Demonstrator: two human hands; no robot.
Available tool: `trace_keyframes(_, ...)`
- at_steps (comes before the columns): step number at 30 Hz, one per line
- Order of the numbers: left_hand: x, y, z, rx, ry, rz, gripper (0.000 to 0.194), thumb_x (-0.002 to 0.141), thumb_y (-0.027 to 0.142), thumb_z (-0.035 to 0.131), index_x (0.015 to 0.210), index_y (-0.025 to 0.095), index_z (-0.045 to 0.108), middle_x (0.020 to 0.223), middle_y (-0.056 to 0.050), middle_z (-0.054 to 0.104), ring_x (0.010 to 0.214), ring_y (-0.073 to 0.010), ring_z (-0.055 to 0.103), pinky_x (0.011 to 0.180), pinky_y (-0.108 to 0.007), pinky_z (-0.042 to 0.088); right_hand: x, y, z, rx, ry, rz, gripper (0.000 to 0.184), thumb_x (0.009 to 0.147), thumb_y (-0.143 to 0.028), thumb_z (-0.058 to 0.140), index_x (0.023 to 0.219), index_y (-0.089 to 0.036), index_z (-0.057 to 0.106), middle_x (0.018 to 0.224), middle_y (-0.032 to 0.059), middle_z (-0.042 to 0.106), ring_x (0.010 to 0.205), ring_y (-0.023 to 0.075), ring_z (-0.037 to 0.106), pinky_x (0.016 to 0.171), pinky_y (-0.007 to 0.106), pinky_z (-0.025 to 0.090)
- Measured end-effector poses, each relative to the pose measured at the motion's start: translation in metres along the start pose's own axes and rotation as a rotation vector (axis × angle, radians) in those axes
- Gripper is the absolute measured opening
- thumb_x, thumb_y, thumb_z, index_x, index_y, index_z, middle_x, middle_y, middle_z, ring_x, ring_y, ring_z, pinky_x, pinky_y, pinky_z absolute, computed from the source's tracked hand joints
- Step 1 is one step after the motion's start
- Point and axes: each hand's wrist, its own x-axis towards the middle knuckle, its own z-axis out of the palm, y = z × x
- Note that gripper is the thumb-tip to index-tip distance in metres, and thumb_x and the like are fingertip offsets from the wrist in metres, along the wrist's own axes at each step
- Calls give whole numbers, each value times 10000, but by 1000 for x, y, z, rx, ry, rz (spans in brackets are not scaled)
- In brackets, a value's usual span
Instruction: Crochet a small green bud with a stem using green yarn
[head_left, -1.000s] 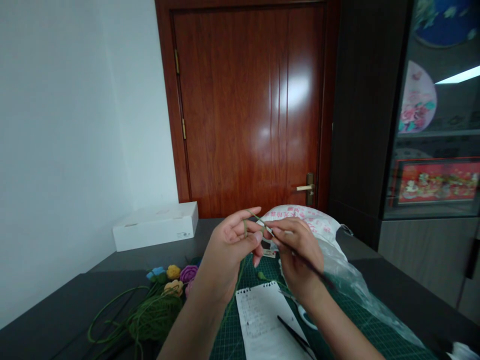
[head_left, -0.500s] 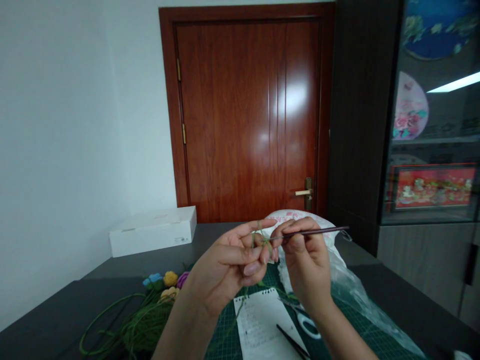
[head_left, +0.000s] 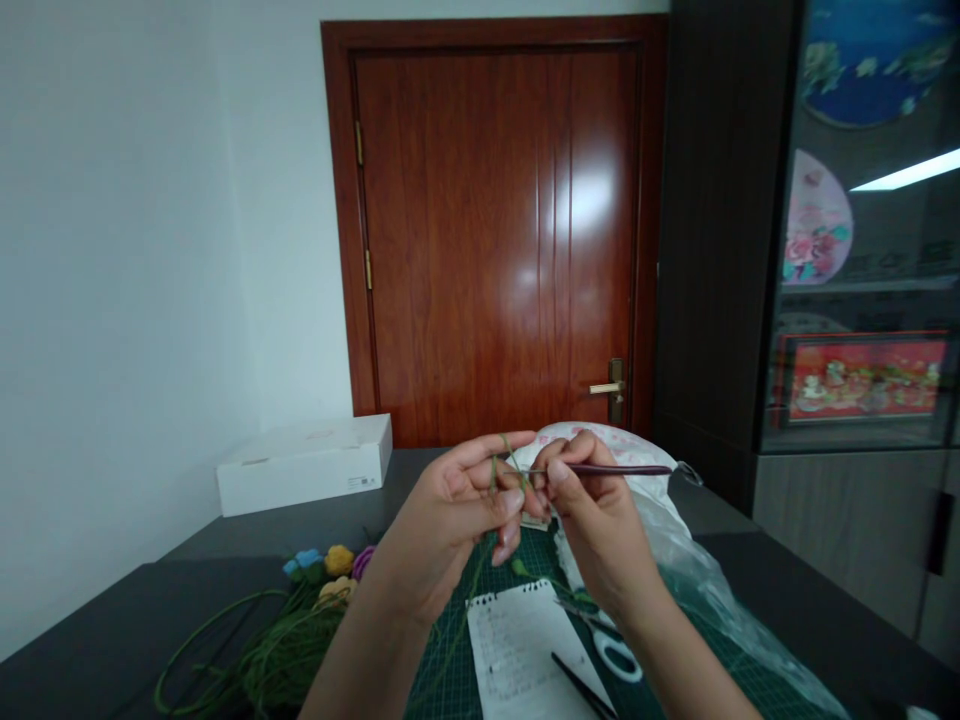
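My left hand (head_left: 461, 510) is closed in a pinch on green yarn (head_left: 523, 482), with a strand looped over its raised index finger. My right hand (head_left: 596, 510) grips a crochet hook (head_left: 626, 469) by its dark handle, the thin metal shaft pointing left into the yarn between my hands. The hook's tip is too small to make out. A yarn tail hangs below my left hand toward the green cutting mat (head_left: 450, 650).
A written notepad page (head_left: 517, 640), white-handled scissors (head_left: 616, 655) and a black pen-like tool (head_left: 581, 685) lie below my hands. Green yarn (head_left: 277, 650) and crocheted flowers (head_left: 339, 560) sit left. Behind are a white box (head_left: 307, 465) and a plastic bag (head_left: 660, 500).
My right hand and the hook have shifted slightly left, and the hook now lies more level. My left index finger has moved a little left, with the yarn loop still over it.
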Motion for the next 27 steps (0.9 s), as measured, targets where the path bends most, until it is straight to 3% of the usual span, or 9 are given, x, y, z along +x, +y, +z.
trace_keyframes(4, -1, -1, 2, 35, -15, -23, 456, 821, 125, 756, 1267, 101, 663, 786, -61, 720, 506, -91, 555, 457, -213, 439, 0, 1, -4, -185, 0, -153, 94, 922, -287, 741, 873, -239, 677, 903, 4, 726, 917, 150, 675, 857, 285, 522)
trace_keyframes(10, 2, 3, -4, 130, 70, -2, 425, 764, 112, 803, 1174, 65, 706, 821, -89, 760, 721, -134, 659, 661, -233, 509, -1, 4, -10, -157, 60, -142, 80, 936, -304, 727, 919, -243, 677, 896, -1, 746, 890, 152, 683, 806, 282, 529)
trace_keyframes(16, 2, 7, -8, 116, 53, -44, 526, 672, 67, 798, 1191, 87, 717, 785, -73, 755, 628, -104, 590, 527, -195, 388, -2, 6, -12, -62, 20, -78, 104, 961, -333, 693, 941, -234, 665, 902, 7, 750, 840, 143, 678, 832, 290, 513)
trace_keyframes(23, 5, 4, -10, 48, 39, -78, 577, 577, -3, 686, 1147, 79, 735, 755, -65, 746, 522, -67, 509, 437, -181, 297, -3, 7, -8, 36, 19, -15, 138, 947, -351, 705, 917, -229, 646, 875, 11, 751, 749, 131, 650, 742, 257, 502)
trace_keyframes(27, 3, 7, -7, 100, 67, -71, 525, 631, 37, 728, 1155, 66, 710, 794, -83, 752, 602, -113, 589, 474, -198, 389, -1, 6, -10, 57, -1, -13, 124, 962, -337, 683, 925, -233, 625, 881, 8, 754, 737, 128, 640, 741, 254, 494)
